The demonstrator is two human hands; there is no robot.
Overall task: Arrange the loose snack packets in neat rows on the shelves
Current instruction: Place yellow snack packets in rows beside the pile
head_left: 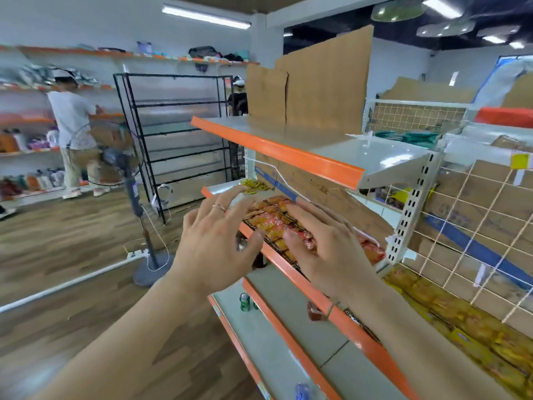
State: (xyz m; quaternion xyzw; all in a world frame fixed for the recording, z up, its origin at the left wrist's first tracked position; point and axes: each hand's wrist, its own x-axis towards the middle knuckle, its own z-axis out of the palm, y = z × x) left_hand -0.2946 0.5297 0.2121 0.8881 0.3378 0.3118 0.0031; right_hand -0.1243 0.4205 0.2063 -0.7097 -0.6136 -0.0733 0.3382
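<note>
Orange and red snack packets lie packed in rows on the middle shelf, which has an orange front edge. My left hand, with a ring on one finger, reaches over the shelf's left end with fingers spread above the packets. My right hand lies with straight fingers over the packets to the right, hiding several of them. Neither hand grips a packet. A small heap of yellow packets sits at the shelf's far end. More red packets show beyond my right hand.
The upper shelf overhangs the packets, with cardboard standing on it. A lower shelf holds small green cans. A wire grid basket with yellow packets stands right. A standing fan, a black rack and a person are left.
</note>
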